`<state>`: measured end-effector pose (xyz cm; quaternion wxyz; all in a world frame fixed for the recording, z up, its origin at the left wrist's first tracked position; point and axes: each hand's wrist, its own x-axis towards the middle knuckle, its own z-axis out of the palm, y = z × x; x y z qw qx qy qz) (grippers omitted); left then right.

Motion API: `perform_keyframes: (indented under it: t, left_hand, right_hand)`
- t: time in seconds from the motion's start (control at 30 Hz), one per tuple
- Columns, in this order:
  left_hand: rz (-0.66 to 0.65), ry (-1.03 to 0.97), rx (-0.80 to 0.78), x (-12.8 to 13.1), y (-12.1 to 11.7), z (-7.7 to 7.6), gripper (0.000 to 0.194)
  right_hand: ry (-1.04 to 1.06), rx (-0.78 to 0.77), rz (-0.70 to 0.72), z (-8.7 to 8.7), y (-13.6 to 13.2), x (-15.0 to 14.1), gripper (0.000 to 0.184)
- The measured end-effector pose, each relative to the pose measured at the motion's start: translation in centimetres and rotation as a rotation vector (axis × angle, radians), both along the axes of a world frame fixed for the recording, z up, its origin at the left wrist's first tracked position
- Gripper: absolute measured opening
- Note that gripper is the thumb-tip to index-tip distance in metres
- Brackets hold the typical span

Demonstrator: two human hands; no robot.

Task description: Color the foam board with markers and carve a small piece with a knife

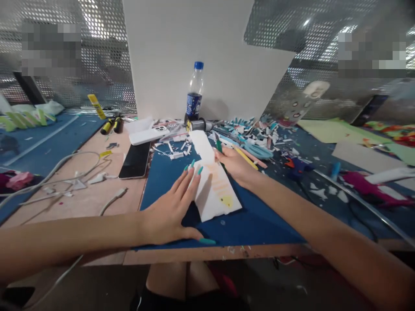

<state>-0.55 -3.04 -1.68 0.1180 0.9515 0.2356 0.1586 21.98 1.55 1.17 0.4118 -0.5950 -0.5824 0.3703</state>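
On the blue mat (pixel 168 172) lies a white sheet (pixel 205 212) with faint orange stripes and a yellow patch with two dark dots. My left hand (pixel 168 211) rests flat with fingers spread, its fingertips at the sheet's left side and its thumb near the front of the mat. At the sheet's right edge, my right hand (pixel 238 166) is closed around a slim green-handled craft knife (pixel 218 143), whose greyish pointed end faces away from me. A narrower white piece (pixel 201 144) stretches beyond the sheet, and whether the two are joined is unclear.
A bottle with a blue cap (pixel 195 93) stands before a white board (pixel 194 34). Blue and white scraps (pixel 249 131) pile up behind the right hand. Left are a black phone (pixel 135 160), a white phone (pixel 149 134) and cables (pixel 113 201). A glue gun (pixel 296 167) lies right.
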Motion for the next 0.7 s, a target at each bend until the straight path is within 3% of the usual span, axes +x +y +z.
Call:
perform_keyframes:
  t: [0.07, 0.17, 0.27, 0.33, 0.43, 0.53, 0.7]
  left_hand:
    - [0.107, -0.017, 0.171, 0.1, -0.4, 0.4, 0.117]
    - [0.253, -0.024, 0.416, 0.0, -0.8, 1.1, 0.100]
    - [0.258, -0.002, 0.626, -0.2, -0.8, 1.4, 0.084]
    - [0.237, 0.023, 0.692, -0.3, -0.7, 1.3, 0.084]
    - [0.243, 0.045, 0.691, -0.1, -0.5, 0.9, 0.091]
    - [0.229, 0.029, 0.639, 0.1, -0.1, 0.5, 0.091]
    - [0.175, 0.006, 0.417, -0.1, 1.6, 0.2, 0.106]
  right_hand:
    - [-0.048, 0.004, 0.130, 0.9, 1.2, -0.4, 0.027]
    - [-0.112, -0.043, 0.405, 2.7, 2.9, -1.3, 0.022]
    - [-0.192, -0.066, 0.631, 4.1, 4.0, -2.9, 0.019]
    - [-0.226, -0.068, 0.740, 4.4, 4.6, -4.4, 0.014]
    - [-0.263, -0.041, 0.808, 4.1, 5.4, -6.4, 0.011]
    - [-0.284, 0.028, 0.790, 4.2, 6.2, -7.0, 0.013]
    - [-0.350, 0.273, 0.643, 6.2, 4.8, -3.5, 0.020]
